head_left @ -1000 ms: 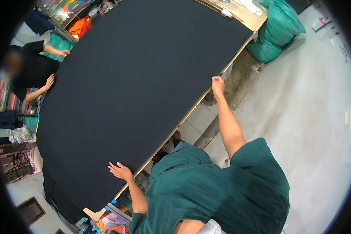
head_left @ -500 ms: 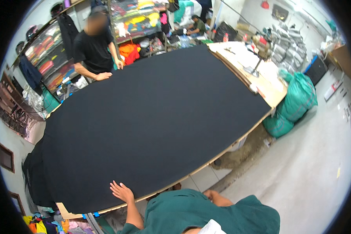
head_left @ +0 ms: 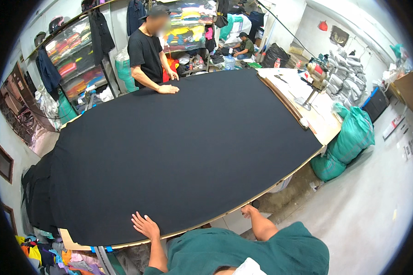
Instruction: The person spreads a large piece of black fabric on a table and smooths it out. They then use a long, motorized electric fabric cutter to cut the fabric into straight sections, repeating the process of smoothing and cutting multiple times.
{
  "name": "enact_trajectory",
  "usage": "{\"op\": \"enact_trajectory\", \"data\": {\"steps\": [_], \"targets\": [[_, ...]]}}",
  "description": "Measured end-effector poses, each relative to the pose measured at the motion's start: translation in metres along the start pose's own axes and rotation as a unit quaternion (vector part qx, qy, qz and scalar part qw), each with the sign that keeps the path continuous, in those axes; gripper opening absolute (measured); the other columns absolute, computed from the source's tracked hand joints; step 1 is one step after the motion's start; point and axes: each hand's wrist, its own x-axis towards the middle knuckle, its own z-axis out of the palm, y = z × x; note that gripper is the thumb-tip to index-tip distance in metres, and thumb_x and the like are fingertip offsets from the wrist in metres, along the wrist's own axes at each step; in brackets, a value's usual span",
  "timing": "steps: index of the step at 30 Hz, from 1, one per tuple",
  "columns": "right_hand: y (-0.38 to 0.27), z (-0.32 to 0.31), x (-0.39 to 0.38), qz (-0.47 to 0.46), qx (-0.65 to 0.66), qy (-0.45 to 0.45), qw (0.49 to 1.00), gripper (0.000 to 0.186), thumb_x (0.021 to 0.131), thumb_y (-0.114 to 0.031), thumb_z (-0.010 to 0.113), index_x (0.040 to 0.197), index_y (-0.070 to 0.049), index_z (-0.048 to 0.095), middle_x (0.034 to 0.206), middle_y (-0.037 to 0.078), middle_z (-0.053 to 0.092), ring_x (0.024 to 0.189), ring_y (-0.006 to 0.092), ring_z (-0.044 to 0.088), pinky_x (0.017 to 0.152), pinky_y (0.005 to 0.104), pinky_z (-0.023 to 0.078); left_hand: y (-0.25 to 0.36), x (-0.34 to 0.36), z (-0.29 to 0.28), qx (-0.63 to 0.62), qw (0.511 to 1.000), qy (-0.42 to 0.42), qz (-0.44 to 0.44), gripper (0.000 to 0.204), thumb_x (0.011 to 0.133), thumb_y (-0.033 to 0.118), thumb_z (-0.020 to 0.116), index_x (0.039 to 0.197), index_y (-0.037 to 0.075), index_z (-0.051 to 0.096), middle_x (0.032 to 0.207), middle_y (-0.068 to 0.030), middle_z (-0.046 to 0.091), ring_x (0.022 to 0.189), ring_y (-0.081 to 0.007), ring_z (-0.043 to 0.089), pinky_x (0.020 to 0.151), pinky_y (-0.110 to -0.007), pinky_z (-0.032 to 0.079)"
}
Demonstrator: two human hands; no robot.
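Observation:
A wide sheet of black fabric [head_left: 183, 151] covers most of a long table, spread nearly smooth. My left hand [head_left: 146, 226] lies flat on it near the close edge, open with the fingers spread. Beside that same edge, farther right, my right hand [head_left: 248, 211] is off the cloth. Its fingers look loosely curled, and nothing shows in them. Across the table a co-worker in a black shirt [head_left: 144, 57] leans over the far edge, one hand [head_left: 168, 89] flat on the fabric and the other close by. At the left end the cloth hangs down in folds.
A cutting machine [head_left: 314, 80] stands on the table's pale right end [head_left: 328, 123], by a long brown roll or bar [head_left: 284, 101]. Green sacks [head_left: 351, 133] sit beside that end. Shelves of folded fabric [head_left: 73, 50] line the back. Colourful cloth scraps [head_left: 55, 256] lie at lower left.
My right hand has come forward from beside my body toward the table edge. The left hand stays flat on the cloth. The co-worker's hands are still at the far edge; the view has shifted.

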Motion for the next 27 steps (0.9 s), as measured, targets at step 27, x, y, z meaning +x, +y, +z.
{"op": "enact_trajectory", "data": {"steps": [27], "targets": [[-0.132, 0.269, -0.111, -0.084, -0.064, 0.037, 0.994, 0.043, 0.091, -0.021, 0.054, 0.116, 0.009, 0.073, 0.094, 0.021, 0.080, 0.086, 0.0309, 0.079, 0.085, 0.0423, 0.062, -0.144, 0.082, -0.064, -0.186, 0.939, -0.085, 0.276, 0.043, 0.103, 0.020, 0.061, 0.144, 0.007, 0.057, 0.161, -0.0190, 0.045, 0.153, -0.0380, 0.036, 0.129, -0.056, 0.023]]}}
